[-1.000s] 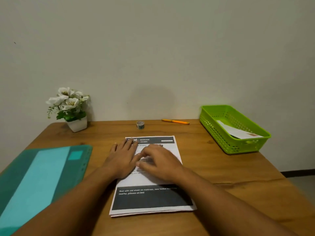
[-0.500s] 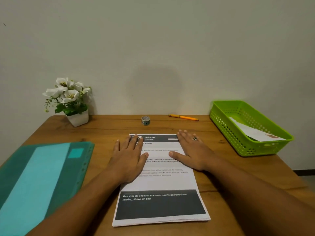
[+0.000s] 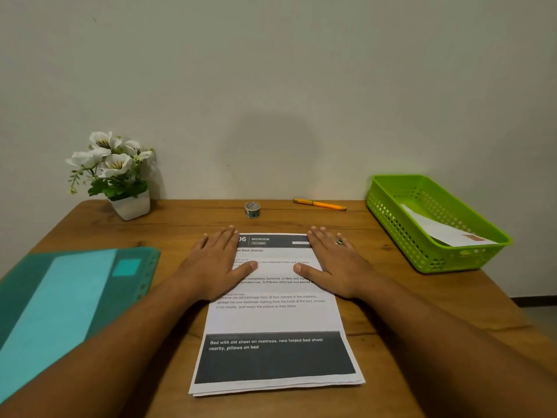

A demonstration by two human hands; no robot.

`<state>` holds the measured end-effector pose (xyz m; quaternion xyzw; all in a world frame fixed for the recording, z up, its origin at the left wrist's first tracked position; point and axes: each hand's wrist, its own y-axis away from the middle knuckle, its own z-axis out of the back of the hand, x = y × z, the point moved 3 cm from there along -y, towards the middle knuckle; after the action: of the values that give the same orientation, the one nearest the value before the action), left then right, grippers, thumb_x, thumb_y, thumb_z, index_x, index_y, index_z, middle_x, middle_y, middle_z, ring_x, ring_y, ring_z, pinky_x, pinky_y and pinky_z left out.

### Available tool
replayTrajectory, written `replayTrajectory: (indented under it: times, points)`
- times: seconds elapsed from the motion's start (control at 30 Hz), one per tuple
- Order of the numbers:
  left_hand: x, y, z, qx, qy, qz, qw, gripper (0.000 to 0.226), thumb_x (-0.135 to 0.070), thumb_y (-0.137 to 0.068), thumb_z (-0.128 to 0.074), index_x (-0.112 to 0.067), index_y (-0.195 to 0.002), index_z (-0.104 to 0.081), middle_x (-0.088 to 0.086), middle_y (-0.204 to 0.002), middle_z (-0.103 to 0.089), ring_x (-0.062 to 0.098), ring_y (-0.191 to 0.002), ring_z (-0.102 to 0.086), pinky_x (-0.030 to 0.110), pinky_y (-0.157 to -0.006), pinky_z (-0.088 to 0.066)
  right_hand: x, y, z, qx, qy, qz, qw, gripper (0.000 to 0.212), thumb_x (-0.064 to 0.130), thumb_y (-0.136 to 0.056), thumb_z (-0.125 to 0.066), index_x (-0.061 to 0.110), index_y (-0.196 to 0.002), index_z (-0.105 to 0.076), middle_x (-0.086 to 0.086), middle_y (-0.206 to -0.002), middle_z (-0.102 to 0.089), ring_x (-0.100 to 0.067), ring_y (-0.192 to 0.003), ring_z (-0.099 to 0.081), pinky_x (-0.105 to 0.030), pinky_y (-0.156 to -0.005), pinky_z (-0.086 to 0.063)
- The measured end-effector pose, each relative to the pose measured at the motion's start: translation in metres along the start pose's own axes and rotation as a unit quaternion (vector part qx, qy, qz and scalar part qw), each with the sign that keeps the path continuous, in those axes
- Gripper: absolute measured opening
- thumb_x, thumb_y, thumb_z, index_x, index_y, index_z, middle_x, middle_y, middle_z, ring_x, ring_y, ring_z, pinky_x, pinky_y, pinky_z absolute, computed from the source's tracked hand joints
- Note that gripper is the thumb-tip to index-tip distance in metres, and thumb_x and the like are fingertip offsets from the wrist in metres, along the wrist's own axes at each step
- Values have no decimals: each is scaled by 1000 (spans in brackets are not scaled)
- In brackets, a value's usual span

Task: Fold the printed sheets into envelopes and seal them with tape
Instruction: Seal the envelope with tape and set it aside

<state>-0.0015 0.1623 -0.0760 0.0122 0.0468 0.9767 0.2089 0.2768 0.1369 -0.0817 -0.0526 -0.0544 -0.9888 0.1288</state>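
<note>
Printed sheets (image 3: 271,318) are sitting in a small stack right in the middle of the wooden table (image 3: 187,224). The long side runs away from the person, and there's a dark banner with white text at the near end.

The left hand (image 3: 217,267) lies flat over the upper left edge of the stack, fingers straight and a bit spread, thumb pointing in across the page. The right hand (image 3: 334,267) does the same on the upper right edge, fingers out flat and gripping nothing, with a ring (image 3: 340,241) on one finger.

Just past the far end of the stack there's a little tape roll (image 3: 252,209), and an orange pen (image 3: 319,204) lies off to its right near the wall. A green basket (image 3: 388,212) sits at the far right with a folded white paper (image 3: 437,230) inside. On the left there's a teal folder (image 3: 60,303), and white flowers in a white pot (image 3: 120,179) stand in the back left corner.
</note>
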Motion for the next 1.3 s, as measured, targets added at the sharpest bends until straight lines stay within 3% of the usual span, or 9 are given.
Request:
replayTrajectory:
  times: [0.3,0.57,0.77,0.87,0.97,1.13,1.3]
  points:
    - [3,2,-4,-28,25,19,999,95,-79,-93,-8,-16,-163,2,2,-171,5,16,-157,4,44,-127,1,3,-4,-2,-47,-54,-93,993,123,99,-78,-21,15,-166,-5,-3,-174,-2,-20,-161,0,-48,-129,-3]
    - [3,1,-3,-48,57,16,997,95,-80,-93,-15,-20,-163,7,-1,-172,2,16,-157,0,45,-127,-1,6,-2,1,-57,-38,-81,994,111,94,-82,-17,21,-165,-14,-5,-174,-7,-25,-160,-4,-52,-128,-7]
    - [4,2,-4,-62,63,11,996,94,-80,-93,-17,-23,-163,6,-2,-172,-1,16,-157,-2,44,-127,-2,6,3,4,-88,-107,-48,989,88,83,-88,-46,33,-159,-34,2,-171,-22,-21,-158,-15,-51,-126,-12]
    - [5,2,-4,-70,70,9,995,94,-81,-92,-18,-24,-163,4,-3,-171,-4,16,-157,-4,44,-127,-4,5,6,7,-114,-166,-49,978,80,74,-88,-61,35,-155,-40,6,-163,-39,-21,-152,-31,-50,-122,-27]
    - [5,1,-4,-77,83,9,994,95,-82,-92,-21,-24,-164,1,-3,-171,-8,16,-157,-8,45,-127,-6,-3,7,4,-133,-296,-108,940,87,62,-81,-77,34,-154,-39,10,-151,-54,-18,-139,-47,-50,-112,-45]
    - [4,2,-4,-81,83,10,993,94,-82,-92,-23,-26,-164,0,-3,-171,-10,17,-157,-10,46,-127,-7,-11,-6,0,-230,-521,-140,810,72,19,-81,-88,20,-144,-52,3,-104,-76,-17,-108,-70,-40,-101,-53]
    - [4,3,-3,-87,87,11,992,94,-82,-92,-24,-26,-164,-2,-2,-171,-13,18,-156,-13,46,-126,-9,-8,-15,4,-264,-565,-141,769,43,4,-84,-83,15,-121,-64,3,-75,-69,-18,-78,-75,-37,-73,-58]
